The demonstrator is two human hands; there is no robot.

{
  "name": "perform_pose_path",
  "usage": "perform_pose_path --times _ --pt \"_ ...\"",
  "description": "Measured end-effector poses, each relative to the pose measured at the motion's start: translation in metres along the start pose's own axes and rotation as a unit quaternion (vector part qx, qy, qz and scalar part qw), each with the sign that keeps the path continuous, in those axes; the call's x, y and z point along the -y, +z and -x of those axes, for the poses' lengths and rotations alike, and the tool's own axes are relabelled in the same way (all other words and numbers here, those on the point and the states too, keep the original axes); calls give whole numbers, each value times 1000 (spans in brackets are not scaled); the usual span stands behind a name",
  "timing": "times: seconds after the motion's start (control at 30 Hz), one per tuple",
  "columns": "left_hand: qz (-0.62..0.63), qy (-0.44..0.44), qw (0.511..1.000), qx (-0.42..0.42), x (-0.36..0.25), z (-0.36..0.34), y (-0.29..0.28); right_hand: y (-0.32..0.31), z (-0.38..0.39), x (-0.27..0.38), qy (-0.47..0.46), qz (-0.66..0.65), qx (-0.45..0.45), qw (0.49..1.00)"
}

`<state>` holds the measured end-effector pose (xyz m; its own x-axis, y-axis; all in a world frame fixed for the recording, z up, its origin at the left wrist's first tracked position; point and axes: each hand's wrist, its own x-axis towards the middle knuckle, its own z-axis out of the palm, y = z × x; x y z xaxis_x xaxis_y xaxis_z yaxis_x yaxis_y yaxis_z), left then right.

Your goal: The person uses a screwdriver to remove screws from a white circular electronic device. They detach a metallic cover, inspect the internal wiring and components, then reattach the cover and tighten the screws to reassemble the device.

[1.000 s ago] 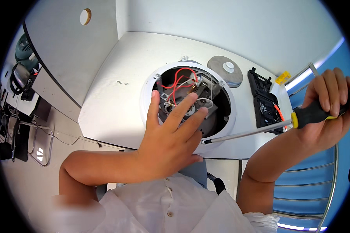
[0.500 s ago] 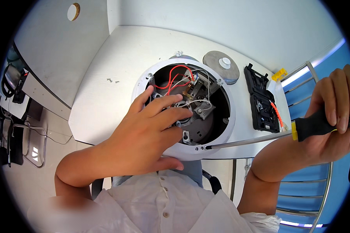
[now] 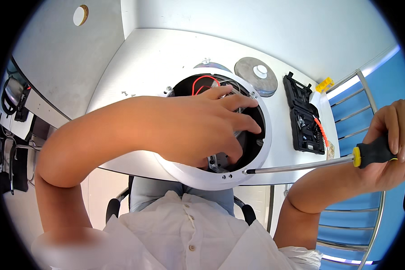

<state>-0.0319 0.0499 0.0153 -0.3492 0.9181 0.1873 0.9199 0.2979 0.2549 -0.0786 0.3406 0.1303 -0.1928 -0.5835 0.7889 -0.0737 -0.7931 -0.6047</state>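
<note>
A round white appliance housing (image 3: 266,130) lies open side up, with red wires (image 3: 204,77) and metal parts inside. My left hand (image 3: 207,119) reaches over it, fingers spread and bent down into the cavity. The fingertips touch or hover near the inner parts; I cannot tell which. A metal bracket (image 3: 218,163) shows beside the thumb. My right hand (image 3: 387,144) grips a long screwdriver (image 3: 301,165) by its black and yellow handle. Its shaft points left, with a small screw (image 3: 245,171) at the dark tip, close to the rim's near side by two small holes.
On the white table (image 3: 144,58), a grey disc (image 3: 256,76) with a white knob sits behind the housing. An open black tool case (image 3: 306,119) lies to the right, an orange flexible shaft (image 3: 321,130) at its edge. Small loose screws (image 3: 128,94) lie at the left. A metal rack (image 3: 353,234) stands right.
My left hand has shifted right and deeper over the housing, covering more of the wires. The screwdriver tip has moved slightly right of the rim holes, and the handle has shifted right.
</note>
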Motion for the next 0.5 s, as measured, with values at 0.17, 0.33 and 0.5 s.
perform_pose_path --times 0.17,0.33,0.5 --pt "28 23 999 5 3 -10 3 46 1 -18 -22 188 -214 958" --pt "48 17 999 -2 5 -8 8 26 2 -20 13 136 -130 982" --pt "60 9 998 -4 4 -6 10 -4 -21 -18 70 27 59 995"
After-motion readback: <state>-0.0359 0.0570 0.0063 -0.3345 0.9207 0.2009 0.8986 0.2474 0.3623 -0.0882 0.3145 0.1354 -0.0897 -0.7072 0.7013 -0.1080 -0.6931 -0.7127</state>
